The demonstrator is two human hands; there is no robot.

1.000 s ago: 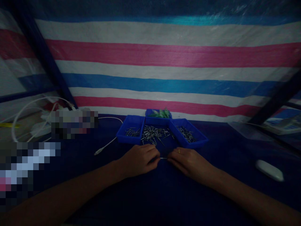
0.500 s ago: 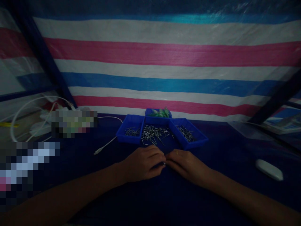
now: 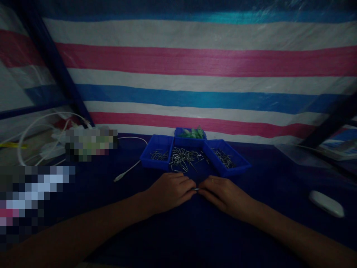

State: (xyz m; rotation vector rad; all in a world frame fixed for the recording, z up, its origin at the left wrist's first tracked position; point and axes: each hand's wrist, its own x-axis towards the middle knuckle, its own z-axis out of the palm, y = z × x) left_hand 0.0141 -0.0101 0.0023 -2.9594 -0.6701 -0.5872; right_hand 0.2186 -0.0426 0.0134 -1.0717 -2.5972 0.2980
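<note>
- The dark blue table (image 3: 178, 238) spreads across the near side.
- At right, well apart from the hands, lies a white rounded object (image 3: 327, 204).
- The left hand (image 3: 174, 190) has its fingers drawn narrow, pinching one end of a slim metal piece (image 3: 196, 189).
- The right hand (image 3: 221, 190), a ring on one finger, pinches the other end; the piece bridges the small gap between the fingertips, just above or on the table, I cannot tell which.
- Farther left, a white cable (image 3: 125, 171) ends in a plug.
- Beyond the hands, a loose metal pile (image 3: 184, 157) lies between the left tray (image 3: 154, 163) and the right tray (image 3: 237, 170), both blue and holding similar pieces.
- Behind the pile, the far tray (image 3: 189, 142) holds green items (image 3: 195, 133).
- Farthest stands a striped sheet (image 3: 195, 61).
</note>
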